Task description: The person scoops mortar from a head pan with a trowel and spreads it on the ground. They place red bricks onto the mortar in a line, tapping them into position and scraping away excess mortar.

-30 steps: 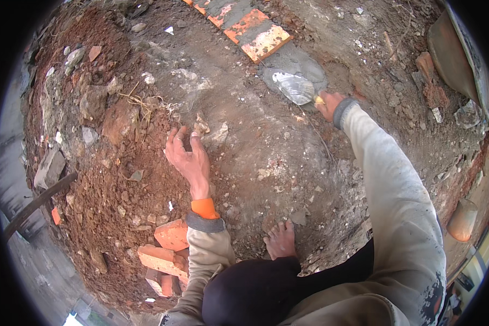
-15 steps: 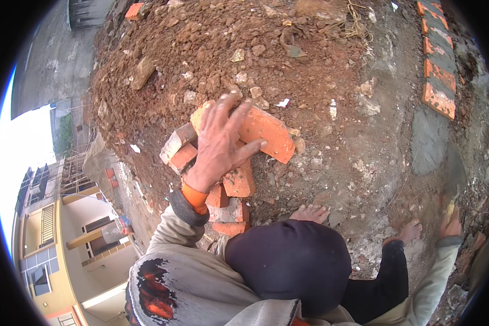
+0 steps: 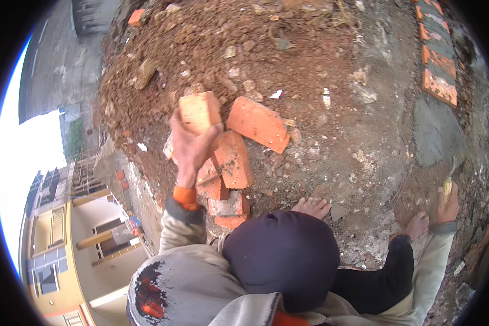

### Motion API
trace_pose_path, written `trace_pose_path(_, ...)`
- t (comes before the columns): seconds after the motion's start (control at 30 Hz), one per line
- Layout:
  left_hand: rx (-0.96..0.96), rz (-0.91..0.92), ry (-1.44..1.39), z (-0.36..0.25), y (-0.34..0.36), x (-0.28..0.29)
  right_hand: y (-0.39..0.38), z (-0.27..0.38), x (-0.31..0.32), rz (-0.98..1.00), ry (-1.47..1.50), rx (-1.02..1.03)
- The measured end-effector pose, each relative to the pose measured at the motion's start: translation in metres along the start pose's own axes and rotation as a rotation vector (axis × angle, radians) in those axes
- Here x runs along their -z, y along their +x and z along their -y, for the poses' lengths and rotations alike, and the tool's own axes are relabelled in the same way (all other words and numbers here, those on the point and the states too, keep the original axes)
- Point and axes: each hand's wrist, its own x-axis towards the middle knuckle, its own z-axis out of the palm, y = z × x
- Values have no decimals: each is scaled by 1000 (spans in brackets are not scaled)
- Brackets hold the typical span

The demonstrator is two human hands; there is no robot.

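Note:
My left hand (image 3: 190, 145) is wrapped around an orange brick (image 3: 200, 111), fingers along its left side and thumb on its right. Other bricks lie heaped beneath and beside that hand, among them a dark-speckled brick (image 3: 233, 162). Just right of the gripped one, a chipped brick (image 3: 259, 124) rests on the soil. Far to the right, my right hand (image 3: 448, 205) is closed round the pale yellow handle of a trowel (image 3: 447, 186). The trowel's blade is hard to tell from the grey mortar (image 3: 434, 133) it reaches toward.
A row of laid bricks (image 3: 440, 87) with mortar between them runs up the right side, ending at the spread mortar. Loose reddish soil (image 3: 201, 49) with stones is piled ahead. My bare feet (image 3: 312, 207) stand on the rubble ground. A yellow building (image 3: 60, 244) appears at left.
My left hand has shifted left and closed on the brick, which has tilted up. The speckled brick is now uncovered. At right, the trowel blade has moved up onto the mortar.

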Motion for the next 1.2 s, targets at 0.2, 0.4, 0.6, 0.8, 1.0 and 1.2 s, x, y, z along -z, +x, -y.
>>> trace_pose_path(0.2,-90,423,-769,-114,11,-25,1,11,10,-133,33,-47)
trace_pose_path(0.4,-787,805,-401,-299,-26,-259,-33,-13,41,-480,260,-226)
trace_pose_path(0.6,-1131,819,-237,-368,-61,-476,-53,3,33,-499,660,-384)
trace_pose_path(0.8,-1107,742,-187,-372,-77,-531,-65,3,37,-344,466,-423)
trace_pose_path(1.0,-1149,795,-29,-354,-75,-530,-59,1,33,-345,404,-401)
trace_pose_path(1.2,-1114,812,-111,-346,-76,-538,-56,6,24,-283,430,-421)
